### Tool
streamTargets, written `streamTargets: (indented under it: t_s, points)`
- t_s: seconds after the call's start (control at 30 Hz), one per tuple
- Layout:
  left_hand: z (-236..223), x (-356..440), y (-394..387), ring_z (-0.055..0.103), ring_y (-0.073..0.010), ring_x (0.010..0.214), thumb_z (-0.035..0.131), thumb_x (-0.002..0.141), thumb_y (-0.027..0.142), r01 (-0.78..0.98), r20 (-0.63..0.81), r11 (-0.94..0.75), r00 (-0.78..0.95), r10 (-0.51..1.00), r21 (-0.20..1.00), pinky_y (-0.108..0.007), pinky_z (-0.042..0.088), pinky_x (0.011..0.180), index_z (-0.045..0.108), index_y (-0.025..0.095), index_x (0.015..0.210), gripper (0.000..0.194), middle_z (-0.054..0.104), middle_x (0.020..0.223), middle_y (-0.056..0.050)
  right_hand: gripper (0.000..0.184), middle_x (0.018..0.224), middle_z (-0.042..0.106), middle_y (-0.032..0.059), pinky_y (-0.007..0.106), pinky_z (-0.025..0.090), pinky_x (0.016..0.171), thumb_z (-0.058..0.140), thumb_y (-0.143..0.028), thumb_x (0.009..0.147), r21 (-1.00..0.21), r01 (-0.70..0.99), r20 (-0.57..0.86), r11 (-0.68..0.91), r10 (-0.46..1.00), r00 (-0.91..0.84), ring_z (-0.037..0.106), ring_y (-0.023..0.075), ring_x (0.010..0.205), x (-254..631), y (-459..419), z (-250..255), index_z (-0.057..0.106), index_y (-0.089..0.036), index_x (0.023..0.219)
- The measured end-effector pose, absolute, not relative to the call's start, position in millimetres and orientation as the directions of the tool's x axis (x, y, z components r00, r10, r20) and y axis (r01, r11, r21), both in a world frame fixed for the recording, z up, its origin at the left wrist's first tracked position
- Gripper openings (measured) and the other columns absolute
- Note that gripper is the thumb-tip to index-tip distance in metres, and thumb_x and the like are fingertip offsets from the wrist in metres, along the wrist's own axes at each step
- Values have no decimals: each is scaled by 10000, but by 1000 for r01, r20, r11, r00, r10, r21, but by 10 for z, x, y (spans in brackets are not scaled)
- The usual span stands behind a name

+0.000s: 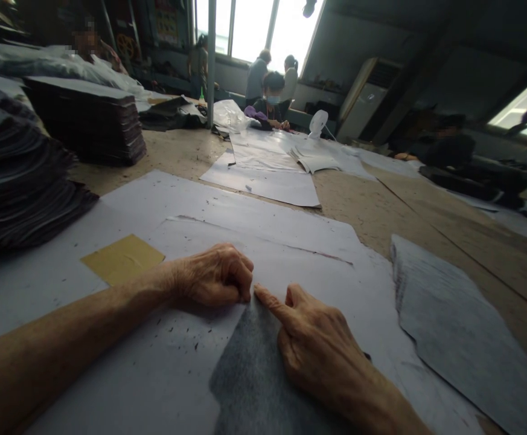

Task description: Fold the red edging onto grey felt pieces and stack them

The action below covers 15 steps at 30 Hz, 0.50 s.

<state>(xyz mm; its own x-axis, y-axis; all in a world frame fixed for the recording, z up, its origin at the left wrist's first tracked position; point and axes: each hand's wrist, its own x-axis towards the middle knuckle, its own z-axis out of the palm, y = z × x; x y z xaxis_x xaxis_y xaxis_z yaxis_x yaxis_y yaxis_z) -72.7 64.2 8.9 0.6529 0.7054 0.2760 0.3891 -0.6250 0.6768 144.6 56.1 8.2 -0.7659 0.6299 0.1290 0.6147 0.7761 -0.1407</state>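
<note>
A grey felt-like cloth piece (254, 368) lies on the white paper, its narrow tip pointing away from me. At that tip my left hand (218, 275) is closed in a pinch, with the cloth's edge at its fingertips. My right hand (322, 338) rests over the cloth's right side. Its index finger stretches to the tip, almost meeting my left fingers, while the other fingers curl under. A small dark end (367, 356) pokes out beyond the right hand; what it belongs to is hidden.
White paper sheets (145, 199) cover the near table. Tall stacks of dark cloth pieces (14, 175) (86, 121) stand left. A yellow card (122, 260) lies by my left forearm. Layered grey cloth (462, 326) lies right. People, one seated opposite (272, 103), and a white fan (318, 122) are farther back.
</note>
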Motion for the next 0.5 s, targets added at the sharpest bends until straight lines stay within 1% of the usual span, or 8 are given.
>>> streamTargets:
  t_s: [0.03, 0.1, 0.17, 0.23, 0.33, 0.43, 0.5]
  points:
    - [93, -726, 640, 492, -71, 527, 471, 619, 14, 392, 273, -623, 653, 706, 677, -174, 387, 527, 692, 125, 665, 252, 546, 574, 5, 572, 784, 490, 27, 240, 403, 564, 386, -53, 723, -190, 614, 172, 766, 642, -747, 470, 124, 590, 1474, 573, 76, 462, -266, 1248]
    - [103, -729, 636, 495, -75, 534, 476, 621, 22, 400, 261, -616, 652, 712, 678, -175, 389, 530, 694, 133, 671, 249, 554, 576, 4, 451, 779, 504, 30, 228, 399, 563, 385, -88, 768, -300, 604, 288, 739, 673, -681, 486, 118, 605, 1551, 601, 70, 525, -216, 1177]
    - [116, -735, 632, 499, -78, 536, 484, 627, 35, 411, 244, -603, 650, 719, 683, -176, 389, 527, 693, 138, 672, 237, 559, 576, 4, 289, 787, 523, 38, 238, 400, 596, 402, -147, 817, -353, 602, 361, 716, 698, -618, 508, 129, 664, 1628, 624, 80, 597, -180, 1028]
    - [137, -734, 628, 510, -82, 546, 498, 645, 59, 420, 227, -588, 646, 729, 691, -179, 397, 535, 690, 138, 677, 209, 569, 591, 1, 158, 801, 539, 41, 260, 394, 634, 464, -198, 821, -338, 639, 338, 691, 723, -603, 515, 150, 725, 1673, 628, 105, 614, -177, 867]
    - [169, -698, 609, 539, -101, 628, 502, 720, 120, 442, 225, -563, 611, 759, 698, -198, 424, 606, 677, 127, 733, 176, 594, 690, -19, 46, 780, 547, 35, 273, 372, 631, 539, -171, 778, -323, 689, 254, 648, 761, -597, 500, 158, 717, 1663, 599, 136, 567, -173, 742]
    - [169, -619, 564, 546, -114, 741, 491, 806, 204, 512, 280, -554, 516, 809, 657, -208, 428, 694, 650, 147, 860, 177, 596, 844, -29, 72, 748, 544, 40, 267, 362, 615, 554, -100, 747, -361, 665, 259, 654, 756, -602, 487, 152, 689, 1614, 542, 132, 520, -151, 710]
    - [139, -563, 527, 549, -121, 817, 506, 828, 276, 570, 305, -553, 475, 825, 608, -203, 426, 750, 619, 184, 944, 186, 588, 938, -19, 81, 738, 549, 39, 255, 364, 609, 570, -87, 728, -357, 646, 282, 674, 738, -613, 490, 145, 681, 1590, 503, 111, 511, -141, 722]
